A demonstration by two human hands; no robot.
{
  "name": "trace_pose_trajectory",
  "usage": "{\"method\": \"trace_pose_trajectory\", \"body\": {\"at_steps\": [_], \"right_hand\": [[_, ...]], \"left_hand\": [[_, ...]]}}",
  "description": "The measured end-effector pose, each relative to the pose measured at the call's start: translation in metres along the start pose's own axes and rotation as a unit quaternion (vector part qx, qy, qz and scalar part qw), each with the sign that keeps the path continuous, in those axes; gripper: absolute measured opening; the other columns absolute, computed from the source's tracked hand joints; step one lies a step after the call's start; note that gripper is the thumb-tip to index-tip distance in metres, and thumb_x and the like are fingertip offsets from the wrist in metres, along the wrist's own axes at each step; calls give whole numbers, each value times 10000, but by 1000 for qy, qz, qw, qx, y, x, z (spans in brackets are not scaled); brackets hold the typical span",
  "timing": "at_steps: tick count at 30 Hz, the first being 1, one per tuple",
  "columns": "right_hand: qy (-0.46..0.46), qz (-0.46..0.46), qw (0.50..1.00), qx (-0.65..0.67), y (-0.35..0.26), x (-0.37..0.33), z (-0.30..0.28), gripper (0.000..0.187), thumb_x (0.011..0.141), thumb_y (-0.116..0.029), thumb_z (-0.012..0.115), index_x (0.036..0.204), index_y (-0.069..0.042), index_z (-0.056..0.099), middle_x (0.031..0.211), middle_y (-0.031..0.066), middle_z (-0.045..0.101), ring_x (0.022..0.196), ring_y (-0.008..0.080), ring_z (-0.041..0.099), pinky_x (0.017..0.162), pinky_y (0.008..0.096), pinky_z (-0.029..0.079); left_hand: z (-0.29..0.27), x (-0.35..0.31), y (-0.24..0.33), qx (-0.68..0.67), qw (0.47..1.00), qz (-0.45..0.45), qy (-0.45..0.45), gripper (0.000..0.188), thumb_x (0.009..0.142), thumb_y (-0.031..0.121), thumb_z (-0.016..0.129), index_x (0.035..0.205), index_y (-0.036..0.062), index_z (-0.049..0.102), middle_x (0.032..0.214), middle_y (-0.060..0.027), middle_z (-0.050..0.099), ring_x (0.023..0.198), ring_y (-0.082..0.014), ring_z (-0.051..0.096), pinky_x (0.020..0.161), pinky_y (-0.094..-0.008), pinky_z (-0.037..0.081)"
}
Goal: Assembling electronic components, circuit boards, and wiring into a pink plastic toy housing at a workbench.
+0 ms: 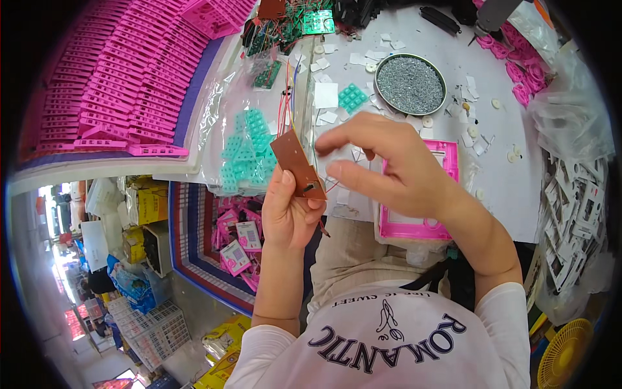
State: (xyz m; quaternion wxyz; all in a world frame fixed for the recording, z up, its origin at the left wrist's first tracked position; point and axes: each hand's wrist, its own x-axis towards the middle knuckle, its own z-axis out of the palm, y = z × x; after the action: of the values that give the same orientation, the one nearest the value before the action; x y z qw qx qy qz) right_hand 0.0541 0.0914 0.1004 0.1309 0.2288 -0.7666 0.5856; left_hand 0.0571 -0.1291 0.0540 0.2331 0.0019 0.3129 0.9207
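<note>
A brown circuit board [293, 161] with thin red, blue and yellow wires is gripped by my left hand [288, 211], thumb on its face. It is tilted, and the wires run up from its top end. Just right of the board my right hand [389, 159] hovers, thumb and fingers apart, with nothing seen between them. Below that hand a pink plastic case [414, 223] lies at the table's near edge, partly covered by the hand and wrist. Teal rubber keypads [249, 152] are heaped left of the board, and another keypad [352, 98] lies beyond it.
A round tin of small screws [410, 84] stands on the white table among scattered white bits. Pink cases [116, 84] are stacked at the far left. Green circuit boards [317, 23] pile up at the back. A basket [194, 246] of pink units sits lower left; white plastic parts [576, 220] are at right.
</note>
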Motion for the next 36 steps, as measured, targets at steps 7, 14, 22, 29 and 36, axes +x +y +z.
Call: {"method": "trace_pose_trajectory", "body": {"at_steps": [7, 14, 22, 29, 36], "right_hand": [[-136, 213, 964, 86, -16, 3, -12, 183, 905, -173, 675, 977, -13, 726, 646, 91, 653, 520, 164, 608, 525, 314, 459], [-114, 198, 972, 51, -5, 2, -5, 135, 919, -123, 686, 996, -23, 732, 640, 40, 656, 547, 88, 607, 515, 269, 430], [26, 193, 958, 210, 8, -2, 12, 151, 926, -146, 720, 1005, -19, 742, 639, -10, 612, 545, 30, 464, 510, 240, 357], [95, 139, 976, 135, -4, -4, 13, 178, 921, -143, 760, 988, 21, 766, 618, -39, 569, 559, 20, 466, 512, 234, 348], [211, 236, 904, 289, -1, -24, 25, 206, 988, -151, 681, 1077, 15, 764, 637, -3, 621, 567, 32, 545, 510, 214, 364]], "left_hand": [[-12, -1, 2, 73, 995, 66, -13, 281, 1083, 226, 540, 1311, 63, 514, 1040, -153, 711, 685, -152, 643, 472, -215, 445], [-11, -4, 1, 140, 988, 58, -17, 299, 1084, 270, 533, 1301, 70, 490, 870, -68, 630, 614, -95, 520, 450, -203, 379], [-14, -1, -7, 90, 994, 26, -51, 311, 1082, 289, 538, 1304, 75, 507, 827, -49, 575, 687, -109, 507, 472, -203, 380], [0, 0, -12, 168, 985, 47, 7, 363, 1081, 309, 540, 1345, 63, 497, 858, -30, 585, 665, -97, 494, 486, -212, 372], [-7, -2, -22, 67, 990, 103, 63, 353, 1097, 289, 498, 1383, 87, 456, 1130, -135, 673, 671, -133, 562, 506, -231, 408]]}}
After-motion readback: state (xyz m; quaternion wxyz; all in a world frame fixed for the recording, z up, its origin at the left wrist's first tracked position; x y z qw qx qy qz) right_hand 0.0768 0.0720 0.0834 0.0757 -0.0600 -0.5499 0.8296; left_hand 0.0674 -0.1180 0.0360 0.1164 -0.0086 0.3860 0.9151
